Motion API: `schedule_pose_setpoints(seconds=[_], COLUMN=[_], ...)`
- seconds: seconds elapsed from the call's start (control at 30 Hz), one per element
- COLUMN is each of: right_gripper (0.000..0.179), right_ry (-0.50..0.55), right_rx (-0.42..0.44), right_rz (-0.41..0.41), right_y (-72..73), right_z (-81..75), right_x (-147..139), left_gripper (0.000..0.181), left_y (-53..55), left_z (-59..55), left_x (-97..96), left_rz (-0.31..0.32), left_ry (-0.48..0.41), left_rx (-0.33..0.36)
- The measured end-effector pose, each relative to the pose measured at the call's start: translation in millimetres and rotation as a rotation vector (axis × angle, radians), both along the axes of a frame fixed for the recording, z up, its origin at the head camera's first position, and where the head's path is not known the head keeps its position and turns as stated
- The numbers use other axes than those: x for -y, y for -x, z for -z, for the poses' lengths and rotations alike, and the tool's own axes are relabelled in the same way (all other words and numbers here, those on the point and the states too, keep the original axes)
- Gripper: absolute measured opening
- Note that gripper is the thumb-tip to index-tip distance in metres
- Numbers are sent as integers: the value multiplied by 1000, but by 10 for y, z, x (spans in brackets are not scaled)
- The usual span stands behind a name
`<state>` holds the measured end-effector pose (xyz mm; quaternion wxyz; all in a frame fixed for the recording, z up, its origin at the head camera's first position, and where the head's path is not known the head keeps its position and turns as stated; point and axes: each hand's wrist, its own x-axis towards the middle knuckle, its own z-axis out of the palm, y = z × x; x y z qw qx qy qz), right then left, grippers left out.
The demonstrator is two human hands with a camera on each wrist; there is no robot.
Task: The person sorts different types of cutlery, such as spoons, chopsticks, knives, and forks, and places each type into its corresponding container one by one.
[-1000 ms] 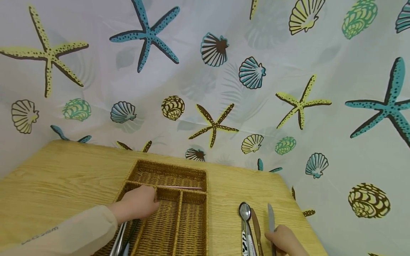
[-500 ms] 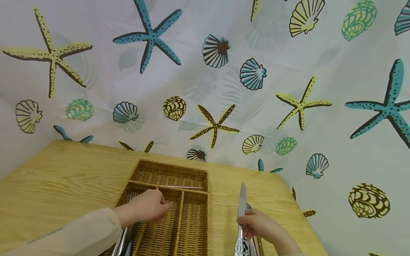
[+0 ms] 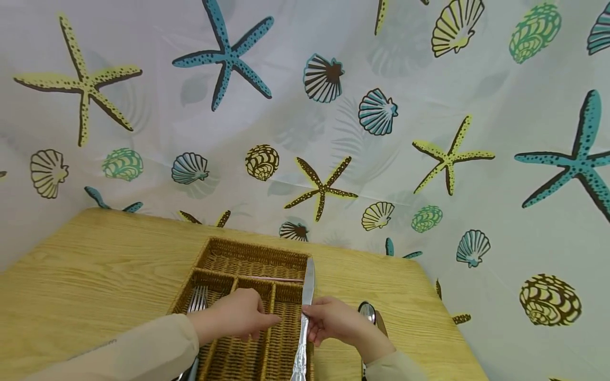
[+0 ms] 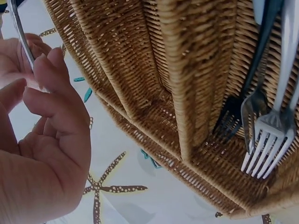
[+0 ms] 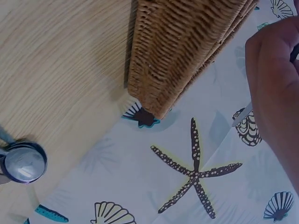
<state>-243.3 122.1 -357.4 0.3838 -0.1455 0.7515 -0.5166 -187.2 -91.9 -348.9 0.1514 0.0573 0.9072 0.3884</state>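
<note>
My right hand pinches a silver table knife, blade pointing away from me, above the right side of a brown wicker cutlery tray. Over the tray's middle compartment is my left hand, empty, its index finger extended toward the knife. In the left wrist view, the fingers of that left hand are loosely bent close to the knife handle. Several forks, silver and black, lie in the left compartment. The right wrist view shows the back of my right hand, hiding most of the knife.
A thin pink stick lies in the tray's back compartment. Right of the tray, spoons and a brown knife lie on the wooden table, partly covered by my right forearm. A shell-and-starfish cloth hangs behind.
My right hand has picked the silver knife off the table and carried it left to the tray. My left hand has shifted right, from the left compartment to the middle one.
</note>
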Motion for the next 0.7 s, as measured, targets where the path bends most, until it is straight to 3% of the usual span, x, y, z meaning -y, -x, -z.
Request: schedule_pose_setpoints(seconds=[0.27, 0.43, 0.53, 0.7], right_gripper=[19, 21, 22, 28], right_ry=[-2, -2, -25, -96], right_rx=[-41, -65, -91, -176], right_rz=[67, 46, 41, 103], right_y=[-77, -131, -144, -96], right_z=[9, 23, 35, 55], right_x=[354, 482, 517, 459], left_gripper=[45, 35, 31, 35], left_y=[1, -3, -8, -34], left_z=[88, 136, 156, 206], left_x=[-140, -132, -118, -52], left_rz=[37, 99, 108, 62], left_ry=[-20, -84, -126, -140], left_rx=[-52, -77, -57, 7])
